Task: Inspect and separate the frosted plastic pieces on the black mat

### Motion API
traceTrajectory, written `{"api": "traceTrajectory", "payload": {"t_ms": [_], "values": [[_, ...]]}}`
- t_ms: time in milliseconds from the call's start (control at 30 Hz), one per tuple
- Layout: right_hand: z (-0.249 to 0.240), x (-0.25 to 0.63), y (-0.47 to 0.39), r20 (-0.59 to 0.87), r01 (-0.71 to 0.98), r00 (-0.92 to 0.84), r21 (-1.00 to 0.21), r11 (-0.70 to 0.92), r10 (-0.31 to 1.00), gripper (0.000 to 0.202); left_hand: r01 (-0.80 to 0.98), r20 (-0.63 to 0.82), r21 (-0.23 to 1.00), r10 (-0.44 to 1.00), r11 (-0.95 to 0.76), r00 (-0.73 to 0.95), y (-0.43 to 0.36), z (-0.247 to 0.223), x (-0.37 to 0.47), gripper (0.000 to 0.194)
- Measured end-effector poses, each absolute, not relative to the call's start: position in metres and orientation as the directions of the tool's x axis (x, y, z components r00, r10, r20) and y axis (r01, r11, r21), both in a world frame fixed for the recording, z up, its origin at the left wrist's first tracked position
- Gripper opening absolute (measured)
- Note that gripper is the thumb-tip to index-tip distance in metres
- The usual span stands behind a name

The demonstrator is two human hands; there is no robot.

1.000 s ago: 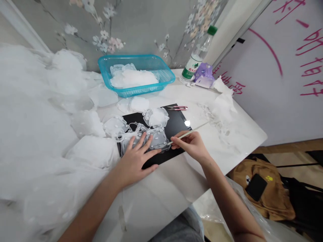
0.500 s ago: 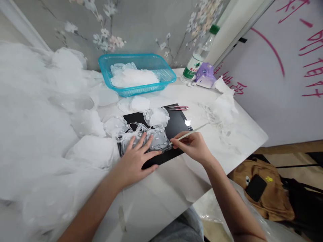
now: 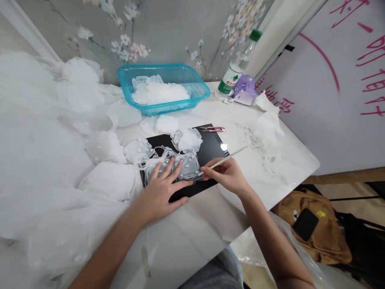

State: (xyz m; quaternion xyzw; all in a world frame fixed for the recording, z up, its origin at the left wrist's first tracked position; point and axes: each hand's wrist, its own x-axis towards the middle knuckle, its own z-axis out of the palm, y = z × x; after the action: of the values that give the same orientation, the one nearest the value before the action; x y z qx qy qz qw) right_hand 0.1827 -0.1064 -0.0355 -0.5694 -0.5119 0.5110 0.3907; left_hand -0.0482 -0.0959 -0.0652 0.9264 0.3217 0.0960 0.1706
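Translucent plastic pieces (image 3: 188, 166) with small round studs lie on a black mat (image 3: 212, 146). My left hand (image 3: 164, 192) rests with its fingers spread over the pieces at the mat's front left. Between the thumb and fingers of my right hand (image 3: 224, 172) is a thin pale stick (image 3: 230, 155), its lower tip at the right edge of the piece. More translucent pieces (image 3: 187, 140) sit at the mat's back edge, and others (image 3: 138, 150) at its left. Thin white loops lie between them.
Behind the mat stands a blue basket (image 3: 168, 109) holding white pieces. Small pink-handled snips (image 3: 212, 129) lie on the mat's back edge. A bottle (image 3: 233, 76) and purple pack (image 3: 245, 90) stand farther back. White pieces (image 3: 45, 160) are heaped at the left; white scraps (image 3: 266, 128) lie right.
My right hand has moved slightly left with the stick, and the stick's tip has shifted left and down along the piece's edge. My left hand looks unmoved.
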Motion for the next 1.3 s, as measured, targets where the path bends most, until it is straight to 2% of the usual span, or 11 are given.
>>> {"api": "traceTrajectory", "payload": {"t_ms": [433, 567, 867, 1067, 1300], "values": [[-0.025, 0.179, -0.11, -0.07, 0.462, -0.088, -0.887, -0.022, 0.994, 0.022, 0.564, 0.068, 0.365, 0.625, -0.741, 0.778, -0.097, -0.065, -0.049, 0.042], [-0.024, 0.183, -0.109, -0.06, 0.493, -0.087, -0.87, -0.009, 0.994, 0.021, 0.565, 0.073, 0.371, 0.63, -0.737, 0.773, -0.096, -0.065, -0.048, 0.04], [-0.024, 0.187, -0.108, -0.078, 0.468, -0.038, -0.882, -0.051, 0.996, 0.021, 0.565, 0.061, 0.392, 0.633, -0.726, 0.772, -0.096, -0.065, -0.048, 0.04], [-0.028, 0.184, -0.108, -0.117, 0.279, -0.044, -0.955, -0.1, 0.992, 0.026, 0.56, 0.058, 0.401, 0.63, -0.725, 0.774, -0.096, -0.064, -0.049, 0.04], [-0.037, 0.171, -0.109, -0.127, 0.25, -0.073, -0.963, -0.105, 0.989, 0.031, 0.558, 0.059, 0.391, 0.625, -0.732, 0.778, -0.096, -0.066, -0.049, 0.04]]}}
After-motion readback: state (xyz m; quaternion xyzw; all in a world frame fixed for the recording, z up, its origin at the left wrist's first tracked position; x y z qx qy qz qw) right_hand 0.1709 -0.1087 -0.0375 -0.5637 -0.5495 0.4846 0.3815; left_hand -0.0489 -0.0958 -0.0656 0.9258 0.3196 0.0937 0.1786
